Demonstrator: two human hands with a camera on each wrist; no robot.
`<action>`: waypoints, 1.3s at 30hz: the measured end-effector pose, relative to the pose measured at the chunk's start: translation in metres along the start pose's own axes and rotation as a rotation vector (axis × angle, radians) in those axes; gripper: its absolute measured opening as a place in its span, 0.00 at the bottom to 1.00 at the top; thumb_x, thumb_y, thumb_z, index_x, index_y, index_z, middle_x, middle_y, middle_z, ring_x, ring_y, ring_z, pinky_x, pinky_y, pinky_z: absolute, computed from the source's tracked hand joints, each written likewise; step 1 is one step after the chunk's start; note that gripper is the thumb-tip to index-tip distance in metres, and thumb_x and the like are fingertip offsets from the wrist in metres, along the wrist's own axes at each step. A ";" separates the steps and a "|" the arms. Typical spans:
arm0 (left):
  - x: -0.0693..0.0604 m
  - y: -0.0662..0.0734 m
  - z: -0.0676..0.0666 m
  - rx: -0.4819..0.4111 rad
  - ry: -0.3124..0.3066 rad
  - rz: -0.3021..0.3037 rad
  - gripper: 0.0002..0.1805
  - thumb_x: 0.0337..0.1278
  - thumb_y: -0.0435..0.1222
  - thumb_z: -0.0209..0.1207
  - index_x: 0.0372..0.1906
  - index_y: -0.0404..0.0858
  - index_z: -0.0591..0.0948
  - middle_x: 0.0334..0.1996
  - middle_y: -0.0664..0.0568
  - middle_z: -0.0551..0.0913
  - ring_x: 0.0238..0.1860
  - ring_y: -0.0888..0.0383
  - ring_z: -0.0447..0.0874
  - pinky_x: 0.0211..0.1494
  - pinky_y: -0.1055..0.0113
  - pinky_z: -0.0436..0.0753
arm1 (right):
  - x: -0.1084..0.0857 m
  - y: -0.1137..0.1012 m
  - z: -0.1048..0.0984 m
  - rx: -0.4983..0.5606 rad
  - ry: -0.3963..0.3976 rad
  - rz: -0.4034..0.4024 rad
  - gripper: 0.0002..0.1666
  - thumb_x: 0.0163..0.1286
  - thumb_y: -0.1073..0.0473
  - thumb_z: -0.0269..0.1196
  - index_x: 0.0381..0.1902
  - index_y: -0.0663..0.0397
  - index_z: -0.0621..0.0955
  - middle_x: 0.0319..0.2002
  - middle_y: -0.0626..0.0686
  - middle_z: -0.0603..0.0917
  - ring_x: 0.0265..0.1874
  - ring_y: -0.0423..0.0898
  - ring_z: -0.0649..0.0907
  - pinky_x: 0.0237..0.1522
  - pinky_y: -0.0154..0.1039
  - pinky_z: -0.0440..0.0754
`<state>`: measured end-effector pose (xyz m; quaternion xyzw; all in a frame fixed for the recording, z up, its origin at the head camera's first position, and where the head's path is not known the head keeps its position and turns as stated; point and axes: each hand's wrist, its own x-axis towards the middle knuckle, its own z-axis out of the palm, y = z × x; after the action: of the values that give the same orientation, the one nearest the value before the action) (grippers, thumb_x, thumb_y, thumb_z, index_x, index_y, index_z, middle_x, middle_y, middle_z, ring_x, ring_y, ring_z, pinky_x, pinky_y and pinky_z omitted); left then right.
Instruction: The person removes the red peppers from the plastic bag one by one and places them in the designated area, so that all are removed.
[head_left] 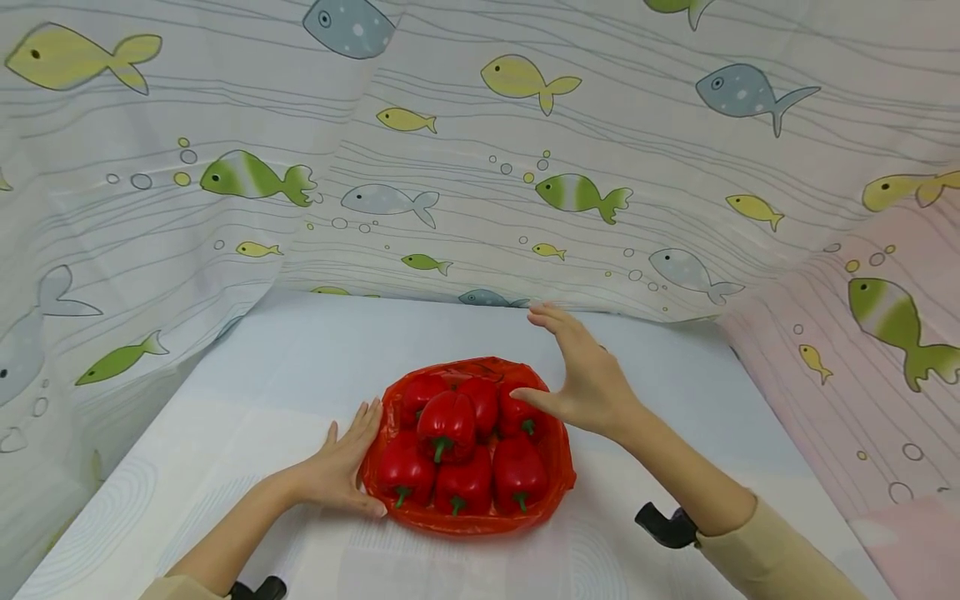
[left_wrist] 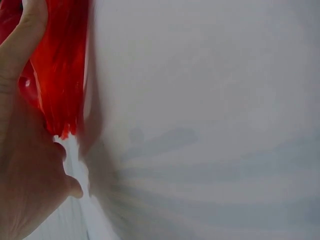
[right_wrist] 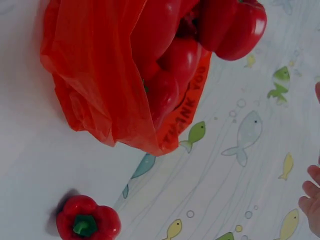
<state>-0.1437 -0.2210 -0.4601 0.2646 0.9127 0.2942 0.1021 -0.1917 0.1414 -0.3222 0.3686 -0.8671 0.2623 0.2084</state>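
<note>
Several red bell peppers (head_left: 461,486) with green stems fill a red plastic bag (head_left: 480,523) whose mouth is rolled down around them. One pepper (head_left: 447,423) lies on top of the others. My left hand (head_left: 341,467) rests against the bag's left side, fingers and thumb spread along it. Above the bag's right edge is my right hand (head_left: 588,379), its fingers and thumb apart and nothing between them. Printed words show on the bag (right_wrist: 100,75) in the right wrist view. A lone bell pepper (right_wrist: 87,220) lies on the table there; the head view does not show it.
The bag stands on a pale table (head_left: 360,325). Hanging fabric printed with fish (head_left: 465,150) encloses the back and both sides. Black wrist straps (head_left: 667,527) sit near the sleeves.
</note>
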 end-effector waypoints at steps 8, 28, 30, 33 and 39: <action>-0.002 0.005 -0.001 -0.016 0.001 0.009 0.76 0.32 0.59 0.73 0.73 0.25 0.37 0.73 0.29 0.36 0.72 0.31 0.29 0.59 0.24 0.31 | 0.002 -0.011 0.010 0.013 -0.044 0.000 0.54 0.48 0.48 0.78 0.68 0.58 0.64 0.70 0.51 0.64 0.70 0.47 0.62 0.39 0.40 0.84; -0.003 0.006 0.000 -0.033 -0.004 -0.001 0.75 0.32 0.59 0.73 0.73 0.25 0.37 0.74 0.30 0.36 0.72 0.32 0.28 0.60 0.25 0.30 | 0.001 -0.037 0.046 0.156 -0.291 0.110 0.50 0.53 0.40 0.73 0.68 0.51 0.65 0.66 0.46 0.69 0.65 0.40 0.67 0.54 0.41 0.78; -0.003 0.006 0.000 -0.036 -0.003 0.001 0.75 0.32 0.59 0.73 0.73 0.25 0.38 0.74 0.30 0.36 0.72 0.32 0.28 0.60 0.25 0.30 | 0.000 -0.039 0.050 0.212 -0.336 0.150 0.49 0.53 0.39 0.73 0.68 0.48 0.65 0.65 0.44 0.70 0.63 0.41 0.70 0.53 0.41 0.78; -0.003 0.006 0.000 -0.035 -0.004 0.000 0.75 0.32 0.59 0.73 0.73 0.25 0.37 0.74 0.30 0.36 0.72 0.31 0.28 0.60 0.25 0.30 | -0.001 -0.040 0.054 0.275 -0.378 0.190 0.49 0.52 0.39 0.73 0.68 0.46 0.65 0.63 0.44 0.71 0.61 0.43 0.72 0.50 0.41 0.79; -0.003 0.006 0.000 -0.037 -0.002 -0.001 0.75 0.31 0.59 0.74 0.73 0.25 0.38 0.74 0.30 0.36 0.72 0.31 0.28 0.59 0.25 0.30 | -0.002 -0.038 0.066 0.343 -0.430 0.271 0.51 0.53 0.38 0.72 0.69 0.47 0.64 0.62 0.47 0.72 0.58 0.42 0.74 0.49 0.42 0.80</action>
<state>-0.1387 -0.2185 -0.4570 0.2626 0.9071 0.3106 0.1080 -0.1735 0.0797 -0.3632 0.3262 -0.8758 0.3461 -0.0823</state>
